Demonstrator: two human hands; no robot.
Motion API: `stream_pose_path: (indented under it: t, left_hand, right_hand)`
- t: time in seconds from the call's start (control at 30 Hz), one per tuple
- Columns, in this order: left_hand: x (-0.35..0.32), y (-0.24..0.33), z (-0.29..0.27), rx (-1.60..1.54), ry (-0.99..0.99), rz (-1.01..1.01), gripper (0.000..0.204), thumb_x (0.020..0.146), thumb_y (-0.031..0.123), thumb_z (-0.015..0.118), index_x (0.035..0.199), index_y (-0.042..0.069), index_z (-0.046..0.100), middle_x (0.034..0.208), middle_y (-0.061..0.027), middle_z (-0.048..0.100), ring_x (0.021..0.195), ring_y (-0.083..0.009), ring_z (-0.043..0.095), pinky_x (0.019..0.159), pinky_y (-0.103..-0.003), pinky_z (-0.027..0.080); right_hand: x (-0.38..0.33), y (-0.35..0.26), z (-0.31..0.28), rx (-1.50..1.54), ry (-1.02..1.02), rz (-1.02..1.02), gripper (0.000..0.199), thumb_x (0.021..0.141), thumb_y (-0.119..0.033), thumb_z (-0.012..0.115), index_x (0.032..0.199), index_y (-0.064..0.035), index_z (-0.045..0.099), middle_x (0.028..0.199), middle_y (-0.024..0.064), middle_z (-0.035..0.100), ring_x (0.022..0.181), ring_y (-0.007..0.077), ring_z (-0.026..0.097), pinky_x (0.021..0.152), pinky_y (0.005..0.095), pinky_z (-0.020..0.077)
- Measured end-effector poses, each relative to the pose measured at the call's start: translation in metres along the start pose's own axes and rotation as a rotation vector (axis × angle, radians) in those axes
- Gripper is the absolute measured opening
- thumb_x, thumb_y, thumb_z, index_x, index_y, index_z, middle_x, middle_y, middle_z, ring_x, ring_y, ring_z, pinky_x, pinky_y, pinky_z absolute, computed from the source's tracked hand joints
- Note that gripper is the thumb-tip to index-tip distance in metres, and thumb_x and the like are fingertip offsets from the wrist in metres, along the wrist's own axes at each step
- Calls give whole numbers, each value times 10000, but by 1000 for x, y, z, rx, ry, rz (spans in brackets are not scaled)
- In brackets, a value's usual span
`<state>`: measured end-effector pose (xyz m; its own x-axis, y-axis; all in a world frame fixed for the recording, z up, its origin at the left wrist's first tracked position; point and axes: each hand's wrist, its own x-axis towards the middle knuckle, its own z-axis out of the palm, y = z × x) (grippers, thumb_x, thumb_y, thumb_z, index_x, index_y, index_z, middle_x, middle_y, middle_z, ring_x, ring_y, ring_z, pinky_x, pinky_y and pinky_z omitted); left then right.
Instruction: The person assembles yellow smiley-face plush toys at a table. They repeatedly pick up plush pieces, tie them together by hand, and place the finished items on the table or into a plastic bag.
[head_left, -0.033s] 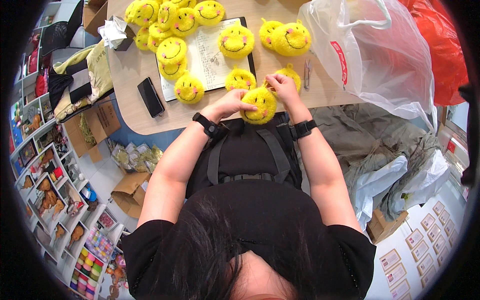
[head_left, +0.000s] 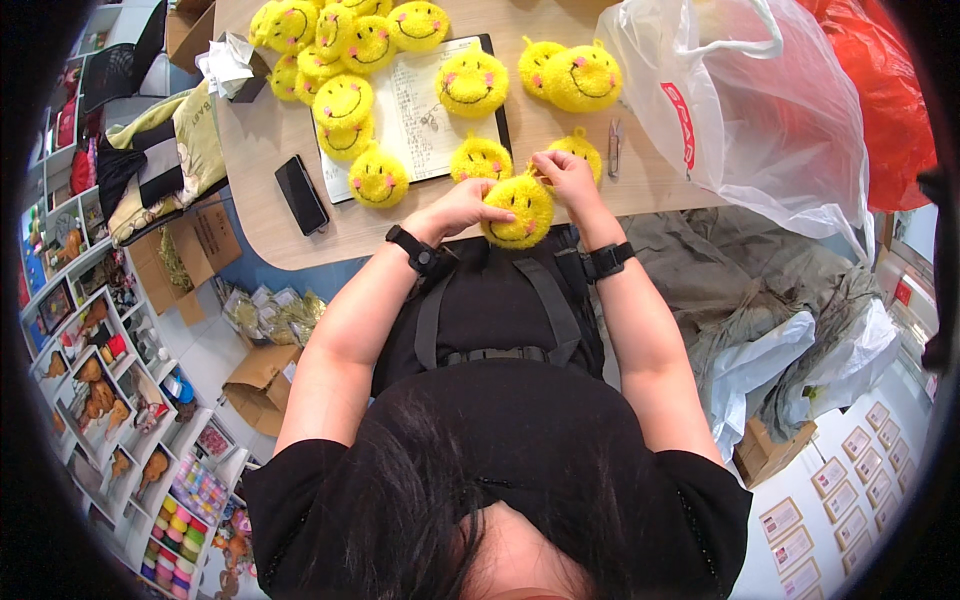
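A fuzzy yellow smiley plush (head_left: 520, 228) with pink cheeks is held up at the table's near edge. My left hand (head_left: 460, 208) grips its left side, thumb across its front. At its top, my right hand (head_left: 570, 180) has thumb and finger pinched together on the small loop, which the fingertips partly hide. Just behind my hands lie two similar plushes, one smiley plush (head_left: 480, 160) to the left and another smiley plush (head_left: 580, 150) partly covered by my right hand.
More yellow smileys (head_left: 368, 42) pile up at the far left, some over an open notebook (head_left: 405, 120). A black phone (head_left: 301, 195) lies at left, small snips (head_left: 615, 147) at right. A white plastic bag (head_left: 750, 120) and a red bag (head_left: 890, 120) stand on the right.
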<state>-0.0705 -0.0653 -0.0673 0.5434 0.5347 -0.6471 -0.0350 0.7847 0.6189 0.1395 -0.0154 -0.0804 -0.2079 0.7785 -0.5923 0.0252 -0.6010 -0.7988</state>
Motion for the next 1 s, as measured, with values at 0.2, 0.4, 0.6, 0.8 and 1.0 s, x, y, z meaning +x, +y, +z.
stream_pose_path:
  t: [0.2,0.4,0.6,0.8,1.0]
  left_hand:
    - [3,7,6,-26,-132,-32,443,814,81,773,1209,-6,593,1163,-47,666,1073,-135,613,981,-294,457]
    - [14,1,11,-59,-121,-28,445,835,92,758,1230,-6,577,1176,-44,662,1096,-141,610,996,-296,451]
    - [32,-21,-11,267,547,143,390,845,258,770,1116,22,618,972,-52,674,870,-141,606,819,-282,477]
    - [40,-43,-51,949,1083,260,575,715,232,837,1151,0,544,955,-163,668,857,-310,650,776,-380,526]
    - [39,-26,-62,202,448,40,337,811,63,752,1121,-15,645,983,-89,697,797,-174,660,752,-308,537]
  right_hand:
    - [-5,6,-11,-21,23,-5,185,948,-200,657,892,-26,689,799,6,667,716,73,599,679,217,478]
    - [-15,5,-13,-194,-47,-1,275,918,-198,693,1074,21,634,936,63,688,800,111,640,729,256,514]
    - [-16,26,-43,-243,-191,41,421,818,-91,775,1171,24,577,1019,121,678,941,182,649,777,279,542]
    - [7,24,-68,-795,246,-229,532,761,-175,800,1224,-66,564,1097,180,642,983,375,625,894,423,501]
    - [2,-12,-29,-1015,307,-668,349,819,-244,753,1109,-76,656,1024,125,662,977,319,634,860,390,492]
